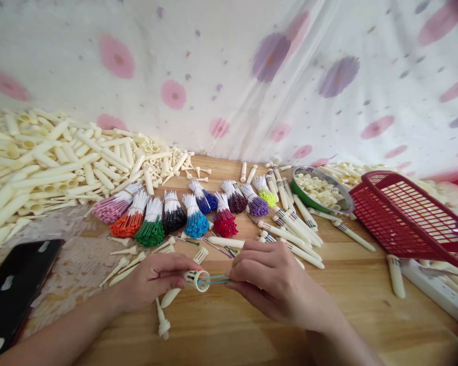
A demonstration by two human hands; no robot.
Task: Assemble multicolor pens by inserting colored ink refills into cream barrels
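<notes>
Between the thumb and fingers of my left hand [166,274] is a short cream slotted pen barrel piece [201,280], its round open end facing right. My right hand [269,282] is closed in a pinch on thin light-blue pen refills [218,279], whose far ends reach into that opening. Behind my hands stand banded bundles of refills, among them light blue [197,223], red [225,223], green [149,230] and black [174,216]. A loose cream plunger-like part [163,323] lies below my left hand.
Cream pen barrels [61,157] are heaped at the left, near a black phone [23,279]. Pens with coloured sliders [301,226] lie right of the bundles. A green-rimmed bowl [309,200] of slotted parts and a red plastic basket [397,218] stand at the right.
</notes>
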